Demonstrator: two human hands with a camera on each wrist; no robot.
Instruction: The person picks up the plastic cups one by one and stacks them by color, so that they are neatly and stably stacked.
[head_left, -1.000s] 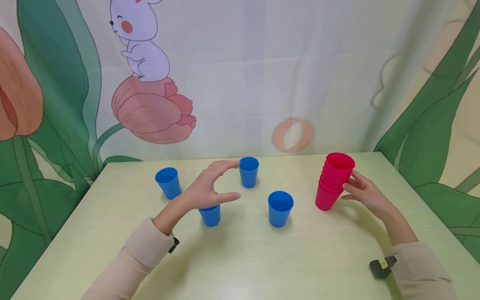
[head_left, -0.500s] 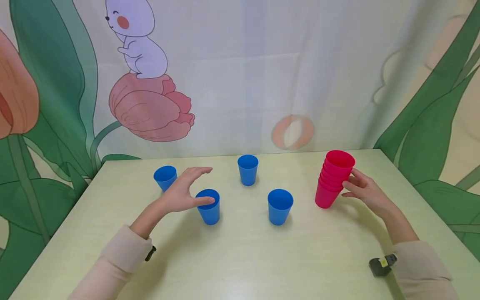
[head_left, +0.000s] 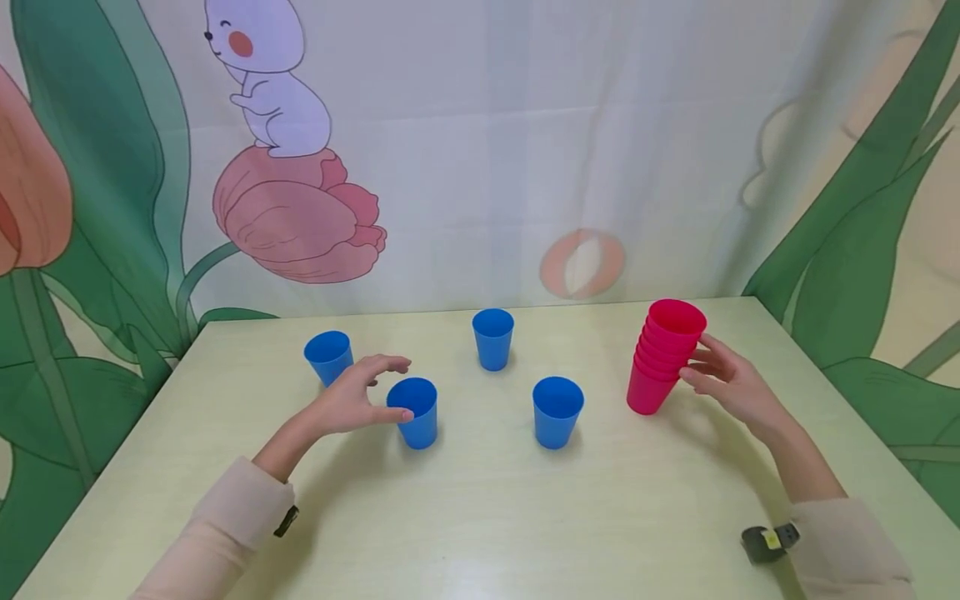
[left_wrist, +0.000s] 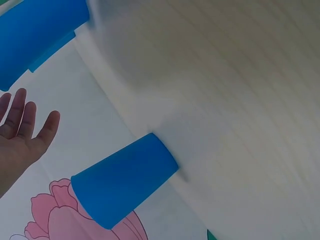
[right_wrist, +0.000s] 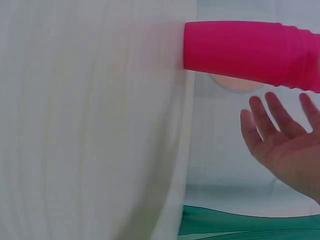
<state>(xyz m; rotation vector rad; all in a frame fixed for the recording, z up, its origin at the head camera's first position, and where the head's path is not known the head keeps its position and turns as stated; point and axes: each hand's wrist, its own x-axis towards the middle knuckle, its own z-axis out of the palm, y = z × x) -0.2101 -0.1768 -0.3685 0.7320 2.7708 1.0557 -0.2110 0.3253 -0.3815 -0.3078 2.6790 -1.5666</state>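
Note:
My left hand [head_left: 347, 402] hovers with fingers and thumb spread beside the near-left blue cup [head_left: 423, 423]; its thumb overlaps that cup in the head view. Behind the hand stands another blue cup [head_left: 327, 354], partly hidden by it. In the left wrist view the spread fingers are below the blue cup [left_wrist: 42, 32] at the upper left. On the right, my right hand [head_left: 738, 392] is held with loosely bent fingers beside an upright stack of red cups [head_left: 654, 379]. The right wrist view shows a gap between the fingers and the red stack [right_wrist: 235, 50].
Two more blue cups stand upright, one toward the back [head_left: 493, 346] and one front centre [head_left: 557, 421]. A pale table [head_left: 480, 525] bears everything. A curtain [head_left: 450, 167] printed with a rabbit and flowers hangs along its far edge.
My left hand has moved left and down, from above the near-left blue cup to that cup's left side. My right hand has stayed beside the red stack. The cups have kept their places.

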